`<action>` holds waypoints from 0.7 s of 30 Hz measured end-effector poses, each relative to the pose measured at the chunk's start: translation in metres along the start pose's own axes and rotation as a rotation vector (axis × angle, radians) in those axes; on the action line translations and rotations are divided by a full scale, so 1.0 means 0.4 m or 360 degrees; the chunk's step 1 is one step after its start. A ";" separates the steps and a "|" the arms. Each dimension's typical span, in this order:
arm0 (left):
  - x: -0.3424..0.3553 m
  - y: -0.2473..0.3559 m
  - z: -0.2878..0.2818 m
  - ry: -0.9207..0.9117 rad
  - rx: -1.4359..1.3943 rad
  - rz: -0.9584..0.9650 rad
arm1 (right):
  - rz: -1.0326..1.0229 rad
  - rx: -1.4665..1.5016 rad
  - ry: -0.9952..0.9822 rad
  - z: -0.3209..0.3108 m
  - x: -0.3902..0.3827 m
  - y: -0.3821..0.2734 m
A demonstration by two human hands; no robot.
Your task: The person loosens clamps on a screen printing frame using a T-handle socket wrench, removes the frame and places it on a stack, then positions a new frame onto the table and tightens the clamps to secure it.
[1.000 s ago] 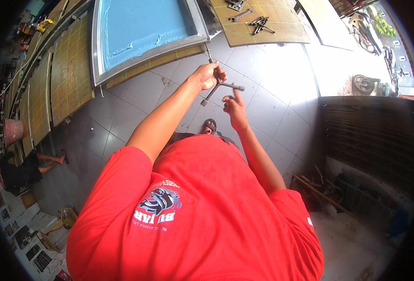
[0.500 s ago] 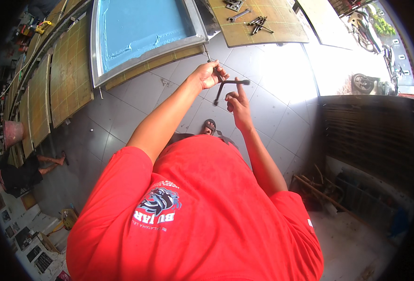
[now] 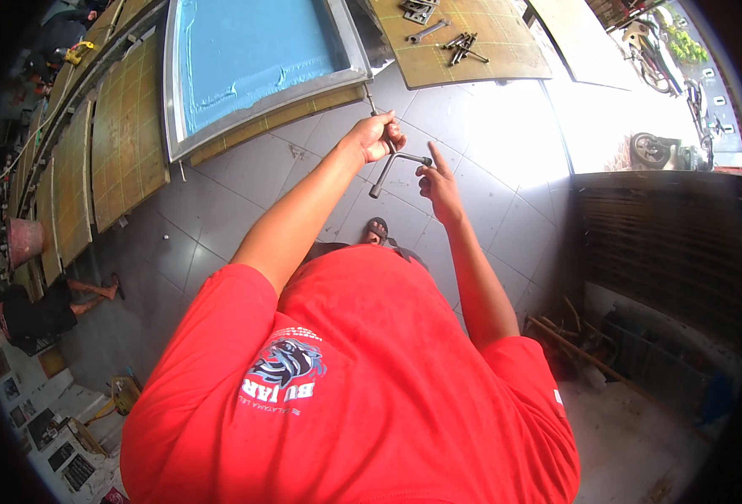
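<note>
My left hand is closed round the shaft of a dark three-way socket wrench. The wrench's far leg reaches toward a bolt at the near right corner of a metal-edged screen frame with a blue surface. Two bent arms of the wrench stick out below the fist. Beside one of them is my right hand, its index finger stretched out and the other fingers curled. That fingertip is close to the arm's end; whether they touch I cannot tell.
A brown board at the far right carries a spanner and several bolts. More boards line the left side. A person is low at the left. Dark slatted shutter stands at the right, grey floor tiles below.
The wrench has turned, so its two free arms lie at different angles. My right hand has shifted slightly right and down; my left hand stays on the shaft.
</note>
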State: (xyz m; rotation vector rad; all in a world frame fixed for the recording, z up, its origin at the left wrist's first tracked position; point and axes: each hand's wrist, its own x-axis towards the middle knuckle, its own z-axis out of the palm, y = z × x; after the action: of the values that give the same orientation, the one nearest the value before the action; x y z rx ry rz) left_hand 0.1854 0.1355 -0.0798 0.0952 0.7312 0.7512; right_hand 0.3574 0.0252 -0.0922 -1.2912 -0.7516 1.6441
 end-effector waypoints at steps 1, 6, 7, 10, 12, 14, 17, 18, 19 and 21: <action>-0.001 -0.002 -0.006 0.0021 -0.0029 0.0014 | 0.0019 -0.0039 -0.0021 0.016 -0.010 -0.027; -0.011 -0.001 -0.008 0.0154 0.0120 -0.0001 | -0.0251 -0.1354 0.0582 0.049 -0.013 -0.069; -0.012 0.004 -0.026 0.0186 0.0085 -0.0006 | -0.0302 -0.1586 0.0700 0.068 -0.016 -0.105; -0.009 0.009 -0.027 0.0189 0.0033 -0.0068 | -0.0526 -0.1208 0.0407 0.102 0.084 -0.147; -0.002 0.008 -0.026 0.0201 0.0082 -0.0041 | -0.0601 -0.1022 0.0230 0.146 0.171 -0.159; 0.009 0.004 -0.028 0.0198 0.0208 0.0024 | -0.0352 -0.0903 0.0050 0.190 0.229 -0.172; -0.005 0.004 -0.011 0.0155 0.0495 0.0090 | -0.0001 -0.0636 -0.0229 0.209 0.288 -0.151; -0.013 0.005 -0.008 0.0206 0.0528 0.0092 | -0.0029 -0.0570 -0.0262 0.213 0.293 -0.141; -0.021 0.011 -0.007 0.0237 0.0612 0.0045 | -0.0057 -0.0503 -0.0291 0.212 0.297 -0.134; -0.041 0.021 -0.028 0.0311 0.0765 -0.0046 | -0.0017 -0.0553 -0.0328 0.211 0.294 -0.121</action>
State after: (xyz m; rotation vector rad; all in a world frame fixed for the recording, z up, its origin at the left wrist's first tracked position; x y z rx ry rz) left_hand 0.1653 0.1292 -0.0761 0.4505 1.0880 0.5488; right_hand 0.2821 0.1570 -0.0770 -1.3613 -1.2098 1.7062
